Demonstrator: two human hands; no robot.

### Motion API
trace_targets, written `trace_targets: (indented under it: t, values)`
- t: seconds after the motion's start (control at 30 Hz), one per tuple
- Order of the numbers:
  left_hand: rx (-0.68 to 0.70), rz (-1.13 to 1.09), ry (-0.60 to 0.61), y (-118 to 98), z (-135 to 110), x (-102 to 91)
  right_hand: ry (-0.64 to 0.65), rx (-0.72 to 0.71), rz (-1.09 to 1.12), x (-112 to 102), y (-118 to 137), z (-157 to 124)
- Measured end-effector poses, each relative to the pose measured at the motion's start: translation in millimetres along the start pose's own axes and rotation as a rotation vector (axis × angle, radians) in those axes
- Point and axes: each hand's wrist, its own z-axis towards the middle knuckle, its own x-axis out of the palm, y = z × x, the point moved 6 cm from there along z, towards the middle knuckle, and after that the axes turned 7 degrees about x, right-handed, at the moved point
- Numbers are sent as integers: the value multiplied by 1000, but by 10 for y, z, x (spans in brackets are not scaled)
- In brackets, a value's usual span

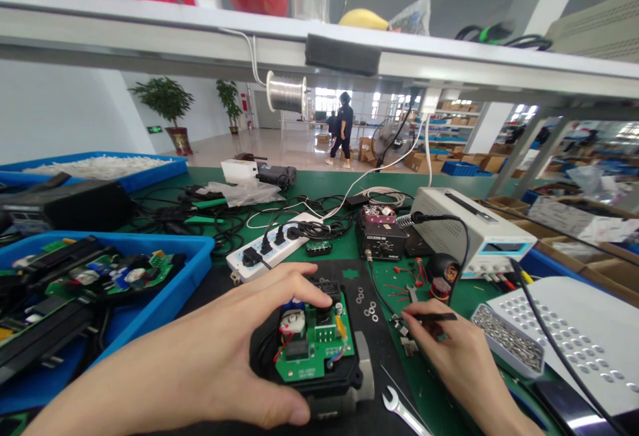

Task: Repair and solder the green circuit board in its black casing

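Observation:
My left hand grips a black device housing from the left, thumb at the near side and a fingertip on a black part near the top of its green circuit board. The board carries red and blue wires and a yellow part. To the right, my right hand pinches slim black tweezers; their tips are hard to make out. Small metal pieces lie on the green mat just by those fingertips. An open-end wrench rests right of the housing.
A blue tray of circuit assemblies stands left, a white power strip behind. Back right are a soldering station, soldering iron and bench power supply. A box of small metal parts sits right. A shelf spans overhead.

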Motion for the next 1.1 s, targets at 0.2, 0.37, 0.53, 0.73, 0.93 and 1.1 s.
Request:
trace_targets:
  t: [0.2,0.37,0.53,0.73,0.93,1.1]
  values:
    - [-14,-4,14,14,-2,6,-4,-14,-17,-7,18,-1]
    - [-36,-5,27,38,4,25,14,-22,-21,5,20,-7]
    - [-31,-3,19,41,-1,23,23,-19,-25,15,3,-15]
    - [-27,-7,25,24,-15,9,9,-14,-32,3,-7,-16]
    - [-25,-6,19,22,-11,20,-29,13,-54,-25,-37,-19]
    - [-10,-4,5,6,-1,3,-23,22,-62,-4,-61,-28]
